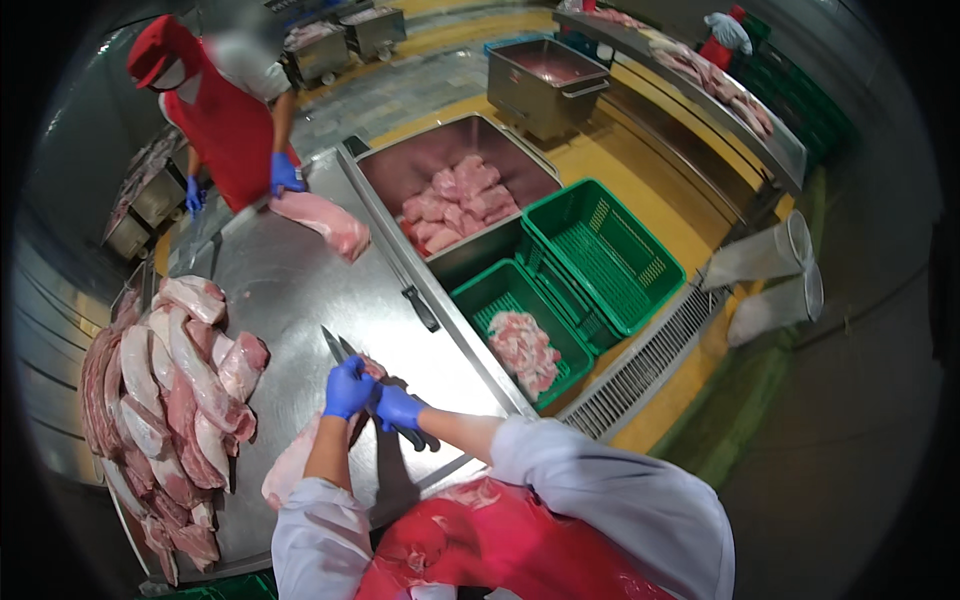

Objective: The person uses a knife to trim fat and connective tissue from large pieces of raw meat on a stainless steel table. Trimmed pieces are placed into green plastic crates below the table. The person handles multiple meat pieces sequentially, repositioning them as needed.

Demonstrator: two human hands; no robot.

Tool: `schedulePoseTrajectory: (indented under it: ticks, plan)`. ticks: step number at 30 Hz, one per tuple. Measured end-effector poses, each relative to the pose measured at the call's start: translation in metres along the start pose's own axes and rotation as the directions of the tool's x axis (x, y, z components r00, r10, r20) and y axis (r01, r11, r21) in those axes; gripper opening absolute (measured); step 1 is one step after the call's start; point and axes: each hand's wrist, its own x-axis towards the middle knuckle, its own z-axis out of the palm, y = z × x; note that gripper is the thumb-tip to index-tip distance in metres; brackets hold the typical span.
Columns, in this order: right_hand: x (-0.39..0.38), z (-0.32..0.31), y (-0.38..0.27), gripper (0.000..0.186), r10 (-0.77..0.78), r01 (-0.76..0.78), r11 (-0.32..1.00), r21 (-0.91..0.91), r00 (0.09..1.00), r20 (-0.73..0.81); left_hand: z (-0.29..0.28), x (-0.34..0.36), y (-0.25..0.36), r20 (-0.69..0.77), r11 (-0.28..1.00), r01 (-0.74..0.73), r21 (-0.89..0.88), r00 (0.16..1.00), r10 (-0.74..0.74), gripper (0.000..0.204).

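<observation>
Both hands, in blue gloves, are close together over the steel table point(280, 345). My right hand point(400, 408) is closed around a dark-handled knife point(416, 438), whose handle end sticks out below the fingers. Two narrow blade shapes point(336, 345) point away past my left hand; whether one is a second knife or a reflection, I cannot tell. My left hand point(348, 388) is closed, its grip hidden. A small reddish piece of meat point(372, 367) shows beside its fingers. Under my left forearm lies a larger pale slab of meat point(292, 462).
Pork cuts point(185, 400) are heaped on the table's left. Another knife point(420, 308) lies near the right edge. Beyond stand a steel bin point(390, 165) of meat and green crates point(610, 260), one holding trimmings point(525, 352). Across, a co-worker point(235, 130) touches a long cut point(325, 222).
</observation>
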Motion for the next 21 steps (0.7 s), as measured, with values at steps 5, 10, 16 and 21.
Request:
schedulePoseTrajectory:
  ticks: [5, 10, 16, 21]
  plan:
    - [-0.111, 0.017, -0.034, 0.081, 0.069, -0.072, 0.997, 0.013, 0.986, 0.152, -0.021, 0.006, -0.017, -0.041, 0.959, 0.202, 0.197, 0.979, -0.198, 0.029]
    - [-0.003, 0.031, 0.017, 0.060, 0.065, -0.065, 0.997, 0.048, 0.998, -0.003, -0.027, 0.010, 0.011, -0.015, 0.998, 0.051, 0.027, 0.999, -0.050, 0.026]
    - [-0.085, 0.010, -0.025, 0.083, 0.081, -0.080, 0.997, 0.018, 0.995, -0.053, -0.097, -0.005, -0.003, 0.100, 0.962, 0.227, 0.154, 0.965, -0.243, 0.029]
    - [-0.073, -0.019, 0.002, 0.082, 0.026, -0.013, 0.999, 0.053, 0.965, -0.259, -0.101, -0.053, -0.037, 0.217, 0.738, 0.041, 0.674, 0.943, -0.251, 0.050]
